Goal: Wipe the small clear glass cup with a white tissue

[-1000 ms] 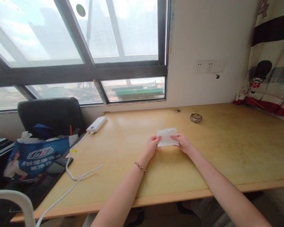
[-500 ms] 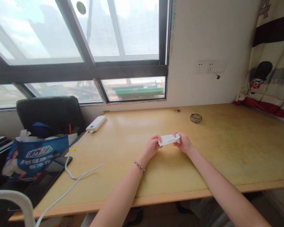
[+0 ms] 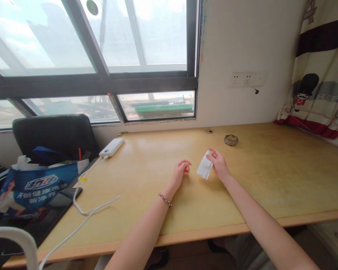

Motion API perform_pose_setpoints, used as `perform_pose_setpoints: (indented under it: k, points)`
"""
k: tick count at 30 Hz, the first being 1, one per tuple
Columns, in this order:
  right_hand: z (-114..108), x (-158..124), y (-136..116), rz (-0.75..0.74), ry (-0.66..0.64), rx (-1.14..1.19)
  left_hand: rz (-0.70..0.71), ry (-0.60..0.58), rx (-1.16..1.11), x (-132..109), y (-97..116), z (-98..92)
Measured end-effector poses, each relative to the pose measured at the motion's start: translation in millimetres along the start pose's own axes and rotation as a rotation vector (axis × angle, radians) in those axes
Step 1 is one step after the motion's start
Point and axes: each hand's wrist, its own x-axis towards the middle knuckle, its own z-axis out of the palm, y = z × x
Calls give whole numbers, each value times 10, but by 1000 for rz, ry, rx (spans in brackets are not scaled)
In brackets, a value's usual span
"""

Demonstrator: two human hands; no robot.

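A small white folded tissue (image 3: 204, 169) hangs from my right hand (image 3: 219, 165), pinched at its top corner just above the wooden desk (image 3: 270, 176). My left hand (image 3: 180, 172) rests a little to the left of the tissue, fingers loosely curled with nothing in them. A beaded bracelet sits on my left wrist.
A small glass dish (image 3: 231, 140) stands behind my right hand. A white power bank (image 3: 111, 147) with a white cable (image 3: 87, 210) lies at the desk's left. A blue printed bag (image 3: 35, 185) sits on a black chair (image 3: 55, 135). A curtain (image 3: 318, 75) hangs at right.
Both hands held the tissue and folded it in half. My left hand has let go, and my right hand alone holds the folded tissue, hanging down.
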Motion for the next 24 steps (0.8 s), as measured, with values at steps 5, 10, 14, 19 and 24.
perform_pose_setpoints:
  k: [5,10,14,19,24]
  points:
    - [122,-135,-98,24,-223,11,-114,-96,25,4,-14,107]
    - [122,-148,-67,68,-334,-57,-110,-116,249,-29,-47,152]
    - [98,-120,-5,70,-321,-126,-60,-117,406,-18,-50,141]
    - [60,-79,23,17,-190,-119,-16,-94,472,1,-47,130]
    - [21,-46,26,-25,-51,-115,-7,-47,500,-5,-25,124]
